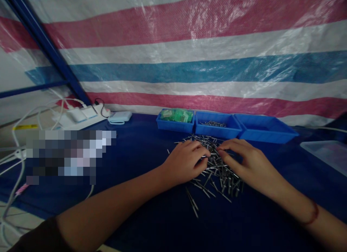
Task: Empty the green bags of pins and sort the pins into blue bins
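Fingers of our left hand curl inward and those of our right hand nearly meet; we cannot tell if either grips anything. Metal pins lie heaped between both, long axes crossing every way, neither hand clearly nearer.

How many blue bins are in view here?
3: the left bin with green packets, the middle bin with small metal pieces, and the right bin beside it.

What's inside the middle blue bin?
The middle blue bin holds a loose heap of thin silvery metal pieces, too small to identify surely. The front wall and upper pieces cover whatever lies lower, so depth can't be seen.
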A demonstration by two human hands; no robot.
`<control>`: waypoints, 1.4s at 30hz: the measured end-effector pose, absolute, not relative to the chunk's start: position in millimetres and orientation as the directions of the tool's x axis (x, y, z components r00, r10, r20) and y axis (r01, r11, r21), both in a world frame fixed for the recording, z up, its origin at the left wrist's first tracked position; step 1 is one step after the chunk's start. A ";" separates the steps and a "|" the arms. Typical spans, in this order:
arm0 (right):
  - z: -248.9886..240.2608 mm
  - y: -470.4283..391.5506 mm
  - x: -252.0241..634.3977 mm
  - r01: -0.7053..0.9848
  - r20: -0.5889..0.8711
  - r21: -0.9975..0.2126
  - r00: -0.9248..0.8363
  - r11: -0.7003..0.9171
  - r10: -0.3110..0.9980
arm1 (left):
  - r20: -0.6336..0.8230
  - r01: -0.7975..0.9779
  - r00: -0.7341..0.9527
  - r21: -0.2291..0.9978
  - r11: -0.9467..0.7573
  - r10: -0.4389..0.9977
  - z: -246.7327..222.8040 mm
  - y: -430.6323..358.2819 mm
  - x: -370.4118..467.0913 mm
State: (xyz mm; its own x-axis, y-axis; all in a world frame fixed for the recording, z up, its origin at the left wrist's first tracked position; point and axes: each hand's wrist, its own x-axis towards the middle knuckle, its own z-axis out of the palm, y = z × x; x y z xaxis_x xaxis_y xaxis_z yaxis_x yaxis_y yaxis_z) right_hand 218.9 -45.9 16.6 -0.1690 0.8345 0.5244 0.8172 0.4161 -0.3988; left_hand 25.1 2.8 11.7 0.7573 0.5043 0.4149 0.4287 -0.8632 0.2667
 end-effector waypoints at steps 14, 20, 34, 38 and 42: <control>16.2 -43.4 220.9 0.828 0.510 -0.446 -0.077 0.340 0.857 | 0.373 0.464 0.760 0.261 -0.846 0.532 13.0 21.0 16.4; 16.6 -45.4 218.1 0.826 0.492 -0.451 -0.088 0.339 0.866 | 0.383 0.472 0.779 0.163 -0.866 0.497 13.1 22.9 25.2; 16.4 -47.5 214.3 0.812 0.489 -0.462 -0.102 0.356 0.866 | 0.314 0.479 0.790 0.220 -0.850 0.527 12.1 24.1 29.1; 15.5 -47.5 213.3 0.814 0.480 -0.446 -0.133 0.372 0.867 | 0.352 0.474 0.773 0.231 -0.849 0.528 11.4 22.8 29.5; 13.4 -48.0 211.3 0.809 0.481 -0.431 -0.169 0.400 0.860 | 0.384 0.460 0.768 0.227 -0.859 0.513 13.6 19.2 29.6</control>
State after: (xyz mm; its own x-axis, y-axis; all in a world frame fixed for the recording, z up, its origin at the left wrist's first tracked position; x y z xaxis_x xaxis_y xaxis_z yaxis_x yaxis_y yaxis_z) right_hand 211.3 -48.0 13.4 -0.1693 0.8603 0.4809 0.8090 0.4000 -0.4308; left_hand 29.6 19.2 13.6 0.7678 0.5127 0.3843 0.4597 -0.8586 0.2271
